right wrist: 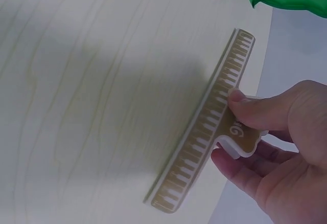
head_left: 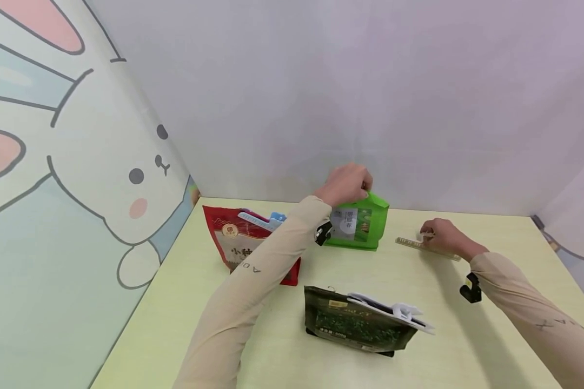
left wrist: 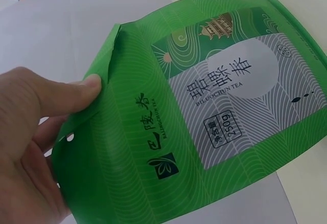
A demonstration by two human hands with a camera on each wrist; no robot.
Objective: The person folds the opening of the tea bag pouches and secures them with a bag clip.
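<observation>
Left hand point(head_left: 346, 185) pinches green tea pouch point(head_left: 357, 222) top, upright; right hand point(right wrist: 276, 147) pinches clip point(right wrist: 207, 129) handle at pouch's 3 o'clock; flatten mouth before clamping.

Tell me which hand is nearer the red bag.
Left. The left hand grips the green bag just right of the red bag; the right hand holds a clip farther right.

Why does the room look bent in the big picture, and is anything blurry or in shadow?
Head view: wide lens curves the walls and table edge; soft even light, faint shadows under the arms. Left wrist view: the green tea bag is sharp, the left hand close and slightly soft. Right wrist view: the clip casts a broad blurry shadow; right hand dim.
</observation>
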